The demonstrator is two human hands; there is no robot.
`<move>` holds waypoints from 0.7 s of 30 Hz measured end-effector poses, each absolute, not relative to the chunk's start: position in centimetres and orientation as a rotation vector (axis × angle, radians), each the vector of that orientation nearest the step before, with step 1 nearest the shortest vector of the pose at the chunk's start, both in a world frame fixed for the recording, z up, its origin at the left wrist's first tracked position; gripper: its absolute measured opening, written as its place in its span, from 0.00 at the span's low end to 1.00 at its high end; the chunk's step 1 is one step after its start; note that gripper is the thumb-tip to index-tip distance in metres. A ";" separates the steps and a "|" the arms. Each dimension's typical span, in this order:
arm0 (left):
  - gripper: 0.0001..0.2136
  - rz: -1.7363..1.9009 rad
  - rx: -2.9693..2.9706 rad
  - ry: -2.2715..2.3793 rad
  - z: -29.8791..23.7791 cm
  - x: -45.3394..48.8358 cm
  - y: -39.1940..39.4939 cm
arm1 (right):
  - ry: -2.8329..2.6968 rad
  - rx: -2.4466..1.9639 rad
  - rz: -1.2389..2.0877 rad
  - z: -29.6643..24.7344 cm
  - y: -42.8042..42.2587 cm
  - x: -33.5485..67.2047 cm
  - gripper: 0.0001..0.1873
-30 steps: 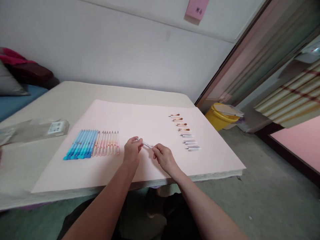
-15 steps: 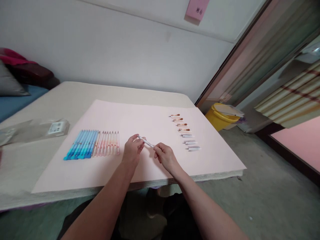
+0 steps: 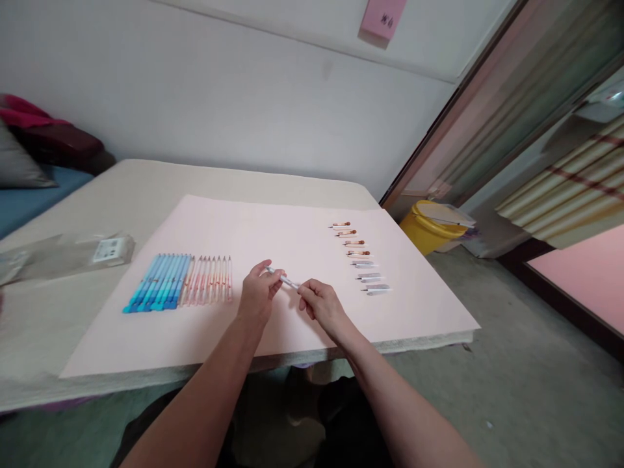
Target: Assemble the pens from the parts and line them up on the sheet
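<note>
One pen (image 3: 289,282) is pinched near opposite ends by the left hand (image 3: 257,291) and right hand (image 3: 322,302) above the sheet (image 3: 277,231), apparently for steadiness, blue pens (image 3: 160,279) being aligned leftward, presumably for tidiness.

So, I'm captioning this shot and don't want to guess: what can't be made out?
- Pen: head view, its right end is hidden by the right grip.
- Label on the plastic bag: head view, print too small and blurred.
- Cushion: head view, cut off by the left edge.
</note>
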State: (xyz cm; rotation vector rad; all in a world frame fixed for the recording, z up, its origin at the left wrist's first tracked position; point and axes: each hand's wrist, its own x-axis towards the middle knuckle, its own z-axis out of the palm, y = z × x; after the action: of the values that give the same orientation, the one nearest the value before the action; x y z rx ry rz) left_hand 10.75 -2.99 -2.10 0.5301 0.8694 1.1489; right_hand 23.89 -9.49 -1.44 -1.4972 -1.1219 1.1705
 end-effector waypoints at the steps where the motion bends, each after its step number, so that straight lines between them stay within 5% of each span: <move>1: 0.22 1.149 0.531 0.866 -2.1 10.7 -3.0 | -1.071 -1.470 1.218 -1.3 -9.5 23.8 0.11; 12: 0.22 1.160 0.564 0.839 -1.9 10.7 -3.0 | -0.430 -1.010 1.870 -2.1 -9.5 24.7 0.10; 21: 0.21 1.167 0.454 0.845 -1.5 10.0 -2.5 | -0.358 -0.976 1.922 -2.2 -8.8 24.6 0.13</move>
State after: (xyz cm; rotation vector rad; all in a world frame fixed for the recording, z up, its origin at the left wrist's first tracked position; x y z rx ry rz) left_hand 10.04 -2.53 -1.53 0.4545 0.8449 1.1673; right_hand 24.62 -8.80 -2.22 -0.9756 -0.3583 1.9218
